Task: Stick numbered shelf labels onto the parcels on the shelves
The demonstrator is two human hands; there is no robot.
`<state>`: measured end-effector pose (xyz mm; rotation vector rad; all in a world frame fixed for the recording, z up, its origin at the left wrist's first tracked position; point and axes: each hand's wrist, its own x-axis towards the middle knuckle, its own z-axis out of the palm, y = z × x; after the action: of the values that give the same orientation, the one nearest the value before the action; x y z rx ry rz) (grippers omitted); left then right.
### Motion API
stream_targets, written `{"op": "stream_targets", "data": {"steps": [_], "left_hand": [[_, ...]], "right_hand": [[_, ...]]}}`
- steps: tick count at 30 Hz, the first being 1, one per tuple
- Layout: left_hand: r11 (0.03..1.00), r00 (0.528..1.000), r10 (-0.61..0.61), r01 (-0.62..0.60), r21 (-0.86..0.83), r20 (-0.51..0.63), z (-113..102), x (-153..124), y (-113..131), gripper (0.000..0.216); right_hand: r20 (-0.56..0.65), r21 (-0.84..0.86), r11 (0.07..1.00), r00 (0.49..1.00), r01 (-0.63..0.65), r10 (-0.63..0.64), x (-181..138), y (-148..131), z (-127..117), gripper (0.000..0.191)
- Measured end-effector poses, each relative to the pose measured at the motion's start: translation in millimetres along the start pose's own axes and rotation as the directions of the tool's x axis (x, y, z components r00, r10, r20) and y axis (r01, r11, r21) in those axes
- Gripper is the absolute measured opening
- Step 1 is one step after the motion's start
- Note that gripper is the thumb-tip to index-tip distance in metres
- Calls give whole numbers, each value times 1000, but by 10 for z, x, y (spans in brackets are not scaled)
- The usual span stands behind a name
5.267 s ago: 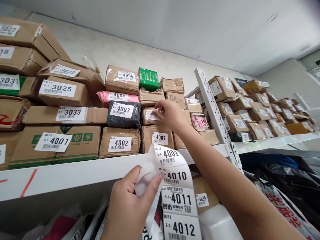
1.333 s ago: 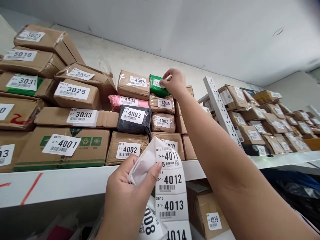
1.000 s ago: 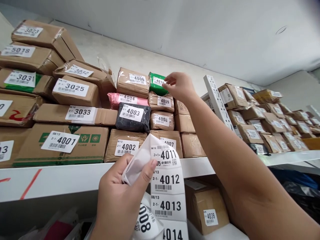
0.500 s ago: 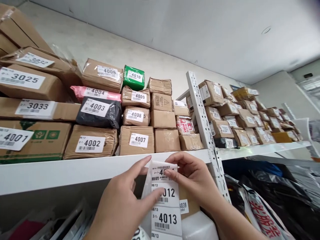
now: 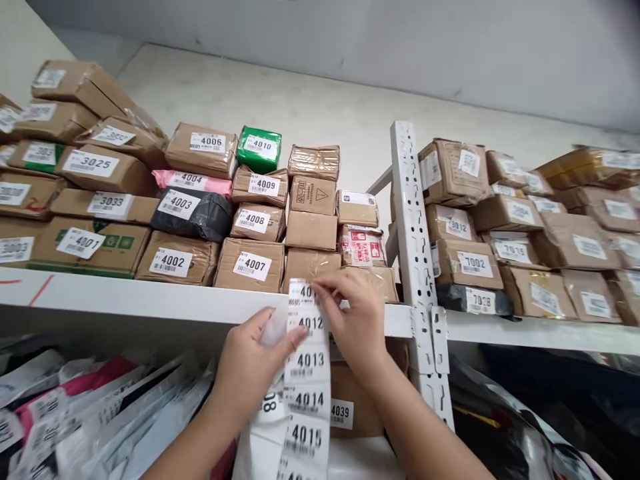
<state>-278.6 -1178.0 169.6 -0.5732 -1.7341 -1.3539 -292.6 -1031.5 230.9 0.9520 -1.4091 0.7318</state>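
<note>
A long strip of white number labels (image 5: 309,398) hangs in front of the shelf, printed 4012, 4013, 4014, 4015 downward. My left hand (image 5: 250,363) grips it from the left, thumb across the front by 4012. Thumb and fingers of my right hand (image 5: 357,317) pinch the right edge of the top label (image 5: 301,291), covering its last digit. That label stands in front of a plain cardboard box (image 5: 295,263) on the shelf; whether they touch I cannot tell. Above it are more boxes without number labels, including a plain one (image 5: 311,231) and one with a printed triangle (image 5: 320,195).
The white shelf (image 5: 125,293) carries stacked numbered parcels, among them box 4007 (image 5: 250,265) and green parcel 4010 (image 5: 259,148). A perforated white post (image 5: 413,220) divides it from another loaded shelf at right. Bagged parcels (image 5: 125,413) and box 4039 (image 5: 360,393) sit below.
My view has shifted, showing more parcels at left and more labels down the strip. The top label and my right hand now overlap the lower boxes. Both hands keep hold of the strip.
</note>
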Motion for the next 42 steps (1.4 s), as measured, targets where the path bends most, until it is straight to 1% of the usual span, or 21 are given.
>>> {"op": "stream_targets", "data": {"steps": [2,5,7,9,11,13,14,16,18,20,23,25,26,27,29,32,35,37,38,40,42], "left_hand": [[994,998,7,-14,113,67,-7,-105,39,33],[980,996,23,-41,194,91,-22,-264,113,38],[984,999,9,-15,180,36,-34,-327,160,34],[990,999,-19,24,139,-41,-49,-344,205,31],[995,991,-30,42,89,-130,-64,-321,251,31],[999,979,-32,38,26,-200,-74,-271,296,31],[999,976,-38,35,-16,-216,-75,-238,315,30],[992,974,-68,43,-117,-215,-70,-159,338,28],[980,976,-97,59,-192,-195,-64,-72,333,30],[980,985,-92,64,-188,-144,-73,15,303,34],[994,999,25,-29,-106,-40,-131,127,254,31],[990,992,127,-124,-70,29,-187,190,255,28],[988,987,145,-141,-58,73,-212,219,270,27],[990,982,139,-135,-47,127,-231,248,294,25],[995,973,98,-95,-24,210,-246,310,357,28],[998,972,56,-59,6,230,-227,409,435,30],[998,955,45,-31,-51,292,-210,500,460,26],[994,923,49,-9,-106,381,-218,546,465,26],[994,907,54,-9,-109,419,-226,563,469,27],[997,910,66,-43,-64,409,-245,590,484,28],[993,943,112,-121,11,314,-264,614,501,26]], "right_hand": [[45,-135,991,999,12,-6,133,63,-48,16],[187,-352,936,981,23,47,284,83,-68,18],[241,-474,880,966,36,90,335,54,-69,19],[228,-537,843,968,36,104,356,25,-88,34],[187,-544,838,980,44,70,355,23,-135,49],[196,-463,883,980,80,14,330,41,-205,39],[208,-352,933,978,78,-3,305,49,-243,30],[263,29,1000,965,-12,4,229,40,-311,19],[345,381,909,938,-170,31,136,-5,-352,21],[379,501,826,924,-260,61,63,-59,-353,19],[333,462,823,925,-331,185,46,-90,-303,24],[407,449,778,876,-439,259,86,-70,-265,31],[444,448,751,850,-485,284,109,-56,-250,32],[463,452,731,835,-511,296,132,-44,-238,30],[443,467,724,843,-507,304,171,-33,-228,25],[388,491,729,869,-476,306,235,-49,-249,24],[498,523,653,818,-548,288,327,-75,-291,23],[562,501,617,770,-607,301,387,-88,-304,24],[556,488,619,766,-615,323,411,-94,-301,24],[504,465,652,784,-599,362,441,-105,-285,25],[486,458,670,796,-584,362,450,-108,-266,24]]}}
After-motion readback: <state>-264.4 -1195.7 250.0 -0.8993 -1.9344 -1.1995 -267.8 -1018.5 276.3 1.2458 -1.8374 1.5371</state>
